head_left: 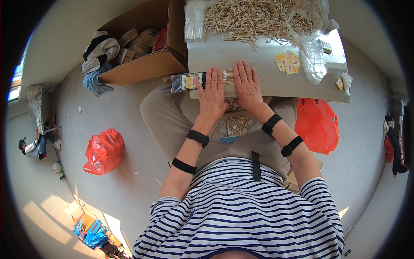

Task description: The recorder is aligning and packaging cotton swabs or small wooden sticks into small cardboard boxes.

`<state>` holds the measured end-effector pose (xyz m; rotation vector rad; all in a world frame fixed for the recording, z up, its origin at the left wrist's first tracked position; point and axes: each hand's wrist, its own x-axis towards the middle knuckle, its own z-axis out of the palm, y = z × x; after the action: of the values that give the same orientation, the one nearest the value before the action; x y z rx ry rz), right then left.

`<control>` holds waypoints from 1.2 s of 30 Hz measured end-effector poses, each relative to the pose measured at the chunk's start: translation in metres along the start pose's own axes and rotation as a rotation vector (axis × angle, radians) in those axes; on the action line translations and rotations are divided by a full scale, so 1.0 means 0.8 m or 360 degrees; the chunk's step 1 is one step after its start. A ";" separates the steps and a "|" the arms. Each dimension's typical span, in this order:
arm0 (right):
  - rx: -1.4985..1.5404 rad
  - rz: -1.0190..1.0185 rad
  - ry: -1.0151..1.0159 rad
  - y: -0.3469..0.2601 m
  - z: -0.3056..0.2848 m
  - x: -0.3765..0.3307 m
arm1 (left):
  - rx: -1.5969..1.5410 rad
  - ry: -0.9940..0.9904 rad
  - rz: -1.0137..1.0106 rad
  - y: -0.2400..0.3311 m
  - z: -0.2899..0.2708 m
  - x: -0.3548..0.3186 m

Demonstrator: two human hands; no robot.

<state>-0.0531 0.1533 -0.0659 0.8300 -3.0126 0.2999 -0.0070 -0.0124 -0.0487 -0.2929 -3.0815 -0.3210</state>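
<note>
A row of wooden-stick cotton swabs [228, 77] lies along the near edge of the grey table [258, 56]. My left hand [210, 95] rests flat over the swabs, fingers straight and its thumb against a clear plastic bag [176, 83]. White-tipped swabs and a small yellow label show inside that bag, at the row's left end. My right hand [249, 86] lies flat at the row's right end, fingers stretched out. Both palms face down, and the part of the row beneath the fingers is hidden.
A big pile of loose swabs [258, 19] covers the table's far side, beside clear bags [195, 21]. Yellow labels [287, 62] lie at the right. An open cardboard box [142, 69] stands left. Red plastic bags [103, 151] sit on the floor. Other people appear at both sides.
</note>
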 end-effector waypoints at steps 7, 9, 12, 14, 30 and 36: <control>0.0069 -0.0008 -0.0021 -0.007 -0.007 0.004 | 0.0086 -0.0060 -0.0111 0.000 0.002 -0.005; 0.0032 0.0000 0.0006 -0.004 -0.003 0.004 | 0.0098 -0.0070 -0.0105 0.005 0.003 -0.002; 0.0072 0.0006 -0.0037 -0.009 -0.005 0.006 | 0.0062 -0.0064 -0.0097 0.005 0.003 -0.005; 0.0017 0.0012 -0.0019 -0.008 -0.004 0.005 | 0.0027 -0.0139 -0.0099 0.004 -0.003 -0.004; 0.0091 -0.0005 0.0014 -0.009 -0.007 0.006 | -0.0317 0.0616 0.0042 -0.011 0.005 0.029; 0.0046 -0.0006 0.0045 -0.005 -0.002 0.004 | -0.0276 0.0600 -0.0053 -0.002 0.008 0.033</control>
<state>-0.0540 0.1485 -0.0638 0.8261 -2.9870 0.3528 -0.0331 -0.0080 -0.0541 -0.1622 -2.6944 -0.5738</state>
